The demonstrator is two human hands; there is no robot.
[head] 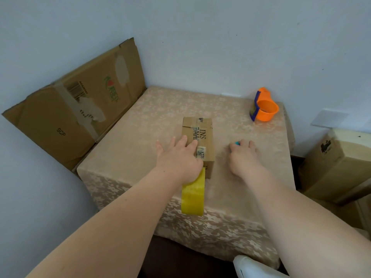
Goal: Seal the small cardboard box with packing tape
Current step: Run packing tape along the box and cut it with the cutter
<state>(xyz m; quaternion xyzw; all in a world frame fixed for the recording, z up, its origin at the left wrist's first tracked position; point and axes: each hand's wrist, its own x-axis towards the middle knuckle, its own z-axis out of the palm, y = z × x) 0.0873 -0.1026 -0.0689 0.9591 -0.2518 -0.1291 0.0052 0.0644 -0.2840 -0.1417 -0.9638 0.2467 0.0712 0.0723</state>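
While the small cardboard box (197, 144) lies closed near the middle of the surface (140, 125), long axis running away from the camera, the left hand (178, 157) rests palm-down across its near left part, fingers spread flat on the top panel. Left grip: released, pressing on the box rather than grasping it. Old strips of tape with printed lettering cross the box top.

Yellow tape roll (193, 195) stands on edge at the near end of the box, just under the left wrist; whether it touches the wrist or the box end cannot be told.

Right hand (243, 155) sits on the surface just to the right of the box, apart from it, fingers curled over a small teal object (237, 143). Only a tip of that object shows. Right grip: clenched on it.

Orange tape dispenser (264, 105) lies at the far right corner of the surface, well apart from both hands. Flattened cardboard sheet (80, 105) leans against the wall on the left. Another cardboard carton (331, 167) stands off the surface to the right
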